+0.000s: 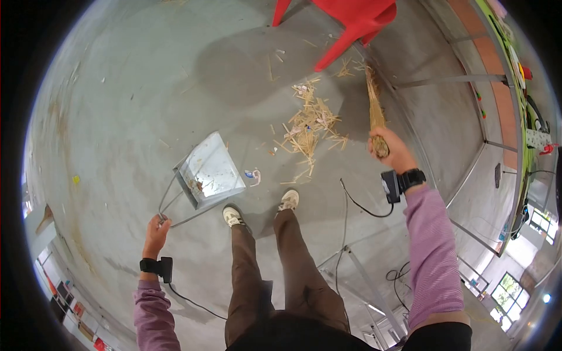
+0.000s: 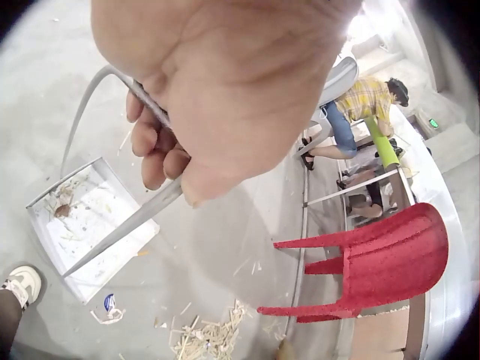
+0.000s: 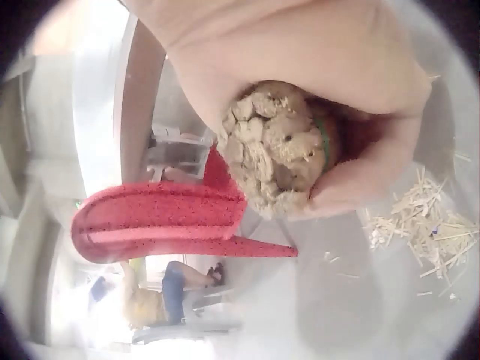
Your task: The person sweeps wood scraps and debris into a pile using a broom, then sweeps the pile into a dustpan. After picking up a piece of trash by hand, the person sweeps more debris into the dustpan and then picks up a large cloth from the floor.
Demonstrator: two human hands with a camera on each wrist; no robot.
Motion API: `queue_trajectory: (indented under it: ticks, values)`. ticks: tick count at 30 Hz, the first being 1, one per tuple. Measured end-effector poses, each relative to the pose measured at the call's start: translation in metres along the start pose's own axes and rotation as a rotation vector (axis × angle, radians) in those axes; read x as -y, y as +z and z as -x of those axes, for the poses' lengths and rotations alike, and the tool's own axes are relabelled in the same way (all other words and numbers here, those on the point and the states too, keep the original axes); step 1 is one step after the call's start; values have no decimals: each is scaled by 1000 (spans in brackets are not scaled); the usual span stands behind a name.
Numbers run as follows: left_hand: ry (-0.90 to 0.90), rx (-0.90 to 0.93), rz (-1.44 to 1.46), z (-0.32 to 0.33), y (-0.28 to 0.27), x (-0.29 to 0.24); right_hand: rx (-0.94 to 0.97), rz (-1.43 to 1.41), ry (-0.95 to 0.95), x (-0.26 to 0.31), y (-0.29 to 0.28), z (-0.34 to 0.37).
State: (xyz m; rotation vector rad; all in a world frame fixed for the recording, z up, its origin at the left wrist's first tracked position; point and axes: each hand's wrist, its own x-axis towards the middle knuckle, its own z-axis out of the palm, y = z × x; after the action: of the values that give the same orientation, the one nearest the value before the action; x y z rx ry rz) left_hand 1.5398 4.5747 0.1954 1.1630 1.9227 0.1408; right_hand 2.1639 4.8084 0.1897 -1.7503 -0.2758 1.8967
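My left hand (image 1: 156, 235) grips the bent handle of a metal dustpan (image 1: 219, 167), which lies on the floor left of my feet. A little debris sits inside the pan near its back wall. In the left wrist view the fingers curl round the grey handle (image 2: 135, 225). My right hand (image 1: 393, 151) holds a straw hand broom (image 1: 374, 102) by its bound end, bristles pointing away along the table frame. The right wrist view shows the broom's butt (image 3: 274, 150) in the fist. Between broom and dustpan lies a pile of straw-like sticks and scraps (image 1: 313, 126).
A red plastic chair (image 1: 357, 17) stands beyond the pile. Metal table legs (image 1: 451, 79) run along the right. A crumpled wrapper (image 1: 254, 176) lies by the pan. Cables (image 1: 345, 234) hang near my legs. Another person (image 2: 360, 105) is by a table further off.
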Motion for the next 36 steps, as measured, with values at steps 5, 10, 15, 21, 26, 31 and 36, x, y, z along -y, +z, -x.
queue_trajectory:
  ticks: [5, 10, 15, 21, 26, 31, 36]
  values:
    - [41, 6, 18, 1, -4, 1, -50, 196, 99, -7, -26, 56]
    - [32, -10, 19, 1, -8, 9, -86, 164, 87, 1, -17, 61]
    - [-2, -4, 50, 2, -10, 8, -92, 220, -13, 36, 12, -32]
    - [40, -58, 52, 1, -6, 12, -189, 629, 155, 0, -16, -85]
    - [8, -36, 97, 0, -11, 8, -121, 1059, 165, -65, -86, -19]
    - [27, -26, 98, 2, -16, 17, -95, 938, 406, -93, -72, 83]
    - [5, -37, 65, 3, -15, 16, 14, 912, 484, -107, -43, 161]
